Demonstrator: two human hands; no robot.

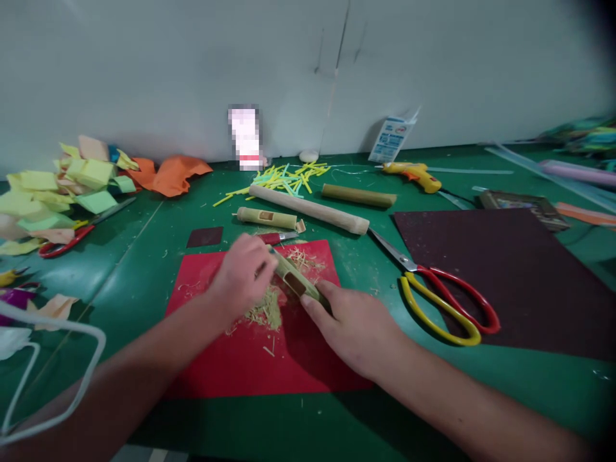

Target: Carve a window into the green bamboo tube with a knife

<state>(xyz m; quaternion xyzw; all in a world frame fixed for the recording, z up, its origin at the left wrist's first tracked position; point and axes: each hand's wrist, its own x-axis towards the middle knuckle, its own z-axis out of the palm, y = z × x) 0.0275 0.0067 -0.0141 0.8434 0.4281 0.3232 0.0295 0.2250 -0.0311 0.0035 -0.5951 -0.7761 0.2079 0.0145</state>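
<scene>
Your right grip [353, 321] holds the tube [310, 290] aslant over the red sheet [308, 362]; your left grip [245, 269] curls at its far end, contents hidden, so I cannot tell. Beyond lie 3 bamboo pieces [308, 208]; green tabletop [363, 266] separates sheet from scissors [410, 265].

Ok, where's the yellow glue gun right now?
In the head view, the glue gun lies right of centre toward the back of the green table, in front of the blue-and-white packet and beyond the dark sheet.

A green table [144, 256] carries a red sheet [289, 353] and glue gun [418, 175]
</scene>
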